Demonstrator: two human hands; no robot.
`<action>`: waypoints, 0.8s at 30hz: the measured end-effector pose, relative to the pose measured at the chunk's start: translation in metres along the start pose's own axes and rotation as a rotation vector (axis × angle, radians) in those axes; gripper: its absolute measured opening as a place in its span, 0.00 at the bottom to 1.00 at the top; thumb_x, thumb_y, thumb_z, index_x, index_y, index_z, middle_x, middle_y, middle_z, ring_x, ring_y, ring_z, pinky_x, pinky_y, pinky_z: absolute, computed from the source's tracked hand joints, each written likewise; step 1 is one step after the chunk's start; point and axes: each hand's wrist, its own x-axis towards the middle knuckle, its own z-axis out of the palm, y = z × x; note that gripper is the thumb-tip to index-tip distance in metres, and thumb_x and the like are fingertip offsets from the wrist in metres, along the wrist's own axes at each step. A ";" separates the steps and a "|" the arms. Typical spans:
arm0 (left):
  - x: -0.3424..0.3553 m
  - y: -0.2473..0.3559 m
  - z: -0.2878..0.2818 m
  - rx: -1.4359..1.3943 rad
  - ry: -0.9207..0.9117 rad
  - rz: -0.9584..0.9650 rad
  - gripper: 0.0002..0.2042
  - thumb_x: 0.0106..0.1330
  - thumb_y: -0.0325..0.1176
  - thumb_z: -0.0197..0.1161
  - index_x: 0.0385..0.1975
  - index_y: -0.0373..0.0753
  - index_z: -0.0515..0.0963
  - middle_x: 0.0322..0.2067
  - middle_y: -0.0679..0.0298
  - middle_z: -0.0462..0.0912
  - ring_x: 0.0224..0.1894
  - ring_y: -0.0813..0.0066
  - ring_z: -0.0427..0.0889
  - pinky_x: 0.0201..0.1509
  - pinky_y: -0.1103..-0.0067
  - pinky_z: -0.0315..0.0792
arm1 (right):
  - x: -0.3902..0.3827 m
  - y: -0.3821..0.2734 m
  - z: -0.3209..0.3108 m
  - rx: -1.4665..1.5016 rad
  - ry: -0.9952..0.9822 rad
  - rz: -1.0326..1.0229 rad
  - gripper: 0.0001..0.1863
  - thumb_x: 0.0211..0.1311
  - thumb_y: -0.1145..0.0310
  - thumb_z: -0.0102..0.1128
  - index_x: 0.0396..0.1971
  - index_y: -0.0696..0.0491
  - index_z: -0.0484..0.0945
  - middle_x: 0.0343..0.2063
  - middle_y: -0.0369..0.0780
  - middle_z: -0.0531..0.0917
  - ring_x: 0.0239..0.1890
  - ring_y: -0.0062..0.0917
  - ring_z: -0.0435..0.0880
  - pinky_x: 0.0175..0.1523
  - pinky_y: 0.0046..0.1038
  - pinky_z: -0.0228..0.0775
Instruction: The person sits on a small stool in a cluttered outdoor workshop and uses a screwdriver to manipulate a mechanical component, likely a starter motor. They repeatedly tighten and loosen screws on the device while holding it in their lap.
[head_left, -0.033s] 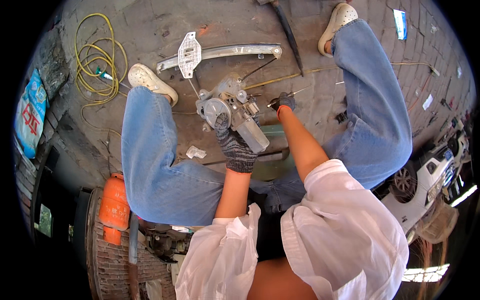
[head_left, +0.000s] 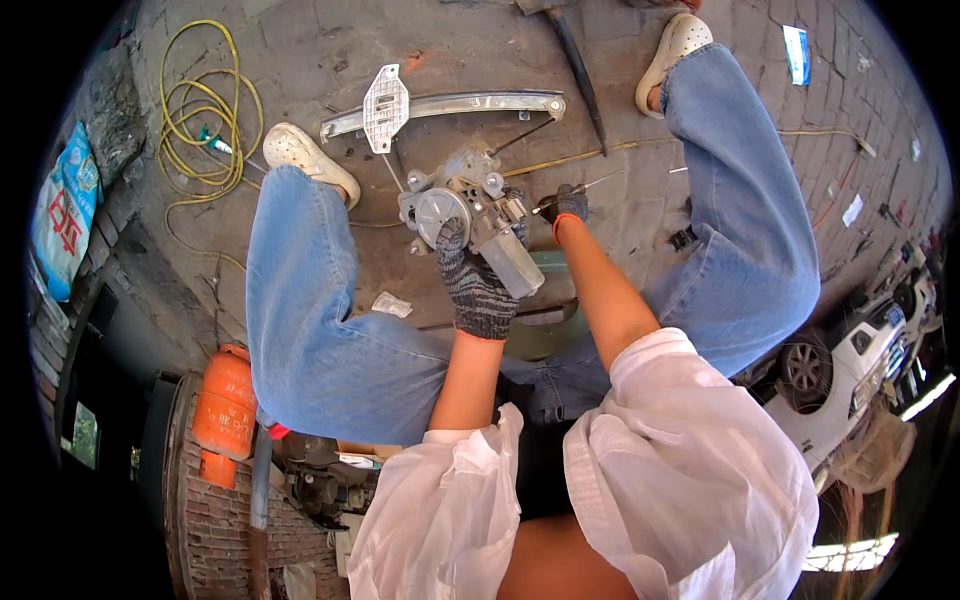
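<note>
My left hand, in a dark knitted work glove, is closed around the grey motor of a car window regulator. Its thumb lies by the round metal housing. Attached to this unit are a thin cable and a curved metal rail with a white perforated plate; the rail lies beyond the motor. My right hand, gloved too, is closed on a slim screwdriver-like tool, whose thin metal shaft points right. That hand is just right of the motor; its grip is partly hidden.
A yellow hose lies coiled at far left, with a run crossing the paving. Beyond my hands lies a dark-handled tool. Around me are an orange gas cylinder, a blue-white sack, crumpled plastic and a white car.
The whole view has shifted slightly. Both hands keep their holds, and the motor unit stays in nearly the same place.
</note>
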 end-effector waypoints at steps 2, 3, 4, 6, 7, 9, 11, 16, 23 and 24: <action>-0.010 -0.004 0.015 0.050 -0.161 -0.077 0.27 0.54 0.36 0.60 0.54 0.34 0.63 0.50 0.49 0.68 0.52 0.54 0.68 0.61 0.62 0.61 | -0.051 -0.021 -0.030 0.323 -0.046 -0.007 0.19 0.58 0.57 0.50 0.34 0.60 0.75 0.25 0.47 0.80 0.23 0.34 0.81 0.27 0.33 0.72; -0.014 -0.002 0.008 0.044 -0.198 -0.115 0.27 0.54 0.35 0.60 0.54 0.35 0.62 0.51 0.49 0.67 0.52 0.53 0.68 0.62 0.62 0.60 | -0.074 -0.026 -0.042 0.466 -0.142 -0.059 0.18 0.59 0.57 0.50 0.37 0.58 0.74 0.24 0.46 0.79 0.20 0.31 0.78 0.24 0.31 0.70; -0.027 -0.005 0.020 0.023 -0.264 -0.115 0.26 0.55 0.35 0.60 0.54 0.35 0.63 0.51 0.49 0.67 0.53 0.53 0.68 0.62 0.62 0.59 | -0.101 -0.029 -0.060 0.609 -0.235 -0.111 0.17 0.60 0.58 0.50 0.40 0.57 0.72 0.22 0.44 0.77 0.18 0.29 0.76 0.21 0.30 0.68; -0.050 0.002 0.018 0.049 -0.332 -0.089 0.25 0.55 0.36 0.59 0.53 0.35 0.64 0.50 0.50 0.69 0.52 0.54 0.69 0.62 0.62 0.60 | -0.161 -0.028 -0.105 0.790 -0.444 -0.240 0.17 0.62 0.60 0.49 0.45 0.54 0.68 0.19 0.39 0.74 0.14 0.22 0.70 0.16 0.24 0.61; -0.054 0.002 0.018 0.095 -0.385 -0.089 0.24 0.56 0.37 0.59 0.52 0.36 0.65 0.49 0.51 0.70 0.51 0.55 0.70 0.62 0.62 0.61 | -0.181 -0.022 -0.130 0.838 -0.526 -0.323 0.17 0.63 0.61 0.48 0.48 0.53 0.65 0.18 0.37 0.72 0.12 0.17 0.66 0.14 0.21 0.57; -0.075 0.011 0.018 0.024 -0.402 -0.239 0.21 0.57 0.36 0.58 0.50 0.38 0.67 0.47 0.53 0.72 0.48 0.57 0.72 0.56 0.64 0.68 | -0.236 0.015 -0.188 0.778 -0.613 -0.569 0.19 0.62 0.62 0.49 0.51 0.53 0.65 0.19 0.36 0.73 0.12 0.14 0.65 0.14 0.18 0.55; -0.076 0.017 0.016 -0.024 -0.421 -0.342 0.18 0.58 0.35 0.58 0.48 0.39 0.68 0.45 0.55 0.74 0.46 0.59 0.74 0.53 0.65 0.71 | -0.280 0.045 -0.219 0.714 -0.552 -0.768 0.20 0.62 0.63 0.49 0.54 0.52 0.64 0.19 0.34 0.73 0.13 0.11 0.64 0.16 0.16 0.54; -0.078 0.012 0.000 0.003 -0.262 -0.197 0.17 0.62 0.38 0.52 0.48 0.38 0.68 0.43 0.57 0.75 0.45 0.64 0.76 0.44 0.70 0.77 | -0.342 0.104 -0.248 0.467 -0.491 -0.956 0.24 0.61 0.67 0.49 0.58 0.51 0.62 0.23 0.34 0.75 0.17 0.10 0.65 0.23 0.15 0.59; -0.061 0.009 -0.020 0.000 -0.304 -0.190 0.15 0.59 0.34 0.53 0.46 0.42 0.68 0.46 0.55 0.73 0.46 0.54 0.74 0.51 0.59 0.71 | -0.347 0.146 -0.218 0.486 -0.491 -0.938 0.24 0.59 0.67 0.51 0.56 0.53 0.65 0.25 0.35 0.77 0.24 0.14 0.70 0.30 0.18 0.65; -0.066 0.010 -0.019 -0.020 -0.306 -0.177 0.16 0.59 0.35 0.54 0.46 0.41 0.68 0.46 0.54 0.72 0.46 0.54 0.73 0.52 0.58 0.70 | -0.349 0.148 -0.219 0.497 -0.519 -0.890 0.24 0.59 0.67 0.51 0.56 0.53 0.65 0.25 0.35 0.76 0.24 0.14 0.70 0.29 0.18 0.64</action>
